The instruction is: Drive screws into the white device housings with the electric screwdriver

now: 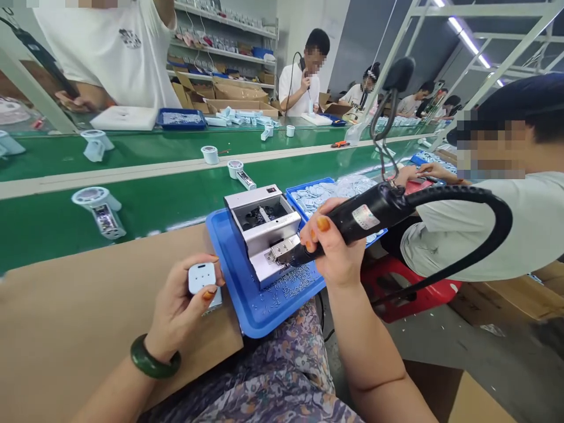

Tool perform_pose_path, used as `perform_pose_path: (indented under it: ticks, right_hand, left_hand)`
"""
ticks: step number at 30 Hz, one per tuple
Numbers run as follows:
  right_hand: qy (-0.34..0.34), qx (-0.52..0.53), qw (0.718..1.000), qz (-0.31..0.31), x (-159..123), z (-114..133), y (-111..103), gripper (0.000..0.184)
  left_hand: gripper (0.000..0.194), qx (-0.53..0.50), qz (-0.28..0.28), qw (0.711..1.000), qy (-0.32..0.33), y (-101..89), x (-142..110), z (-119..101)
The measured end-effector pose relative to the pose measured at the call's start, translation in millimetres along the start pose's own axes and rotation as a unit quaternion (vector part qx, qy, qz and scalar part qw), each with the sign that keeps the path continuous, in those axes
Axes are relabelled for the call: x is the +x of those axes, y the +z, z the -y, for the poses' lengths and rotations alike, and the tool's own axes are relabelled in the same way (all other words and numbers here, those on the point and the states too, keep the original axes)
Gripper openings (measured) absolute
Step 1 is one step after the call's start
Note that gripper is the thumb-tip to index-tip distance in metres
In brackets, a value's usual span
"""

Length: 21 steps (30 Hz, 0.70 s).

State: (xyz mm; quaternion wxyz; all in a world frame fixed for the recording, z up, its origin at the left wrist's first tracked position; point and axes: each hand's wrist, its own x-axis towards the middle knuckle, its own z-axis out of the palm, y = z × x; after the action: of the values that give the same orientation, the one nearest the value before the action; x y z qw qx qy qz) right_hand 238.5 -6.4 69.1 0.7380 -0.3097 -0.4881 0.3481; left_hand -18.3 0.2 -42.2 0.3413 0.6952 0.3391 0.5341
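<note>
My left hand (pixel 187 302) is closed around a pale blue plastic part (pixel 202 278) with small holes and a dark slot in its face, above the brown cardboard surface. In my right hand (pixel 337 247) is a black electric screwdriver (pixel 348 218), held at a slant with its cable curving away to the right. Its front end meets the metal outlet of a silver screw feeder (pixel 273 267); the very tip is hard to make out. The feeder stands in a blue tray (pixel 247 320), and many loose screws (pixel 293 286) lie along its near side.
A green conveyor belt (pixel 176 207) carries pale blue housings, one (pixel 99 208) with its inside showing. Behind the feeder sits a blue bin (pixel 288 191) of pale blue parts. A metal hook (pixel 382 138) holds the screwdriver. A co-worker (pixel 493 220) sits close on the right; others work across the belt.
</note>
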Motion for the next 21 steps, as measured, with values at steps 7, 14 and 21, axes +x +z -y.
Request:
perform_pose_path:
  ticks: [7, 14, 21]
  right_hand:
    - [-0.021, -0.036, 0.998, 0.041, -14.2, -3.5, 9.4, 0.033]
    - [-0.100, -0.010, 0.995, 0.015, -13.4, 5.2, 7.7, 0.024]
    - [-0.100, -0.036, 0.994, -0.007, -15.2, -10.6, 4.1, 0.026]
  left_hand:
    - [0.027, 0.009, 0.024, 0.999, 0.046, 0.0, 1.7, -6.7]
    - [0.026, 0.042, 0.035, 0.996, 0.069, 0.5, 0.5, -10.0]
    - [0.025, 0.033, 0.049, 0.996, 0.061, 0.3, 1.8, -10.0]
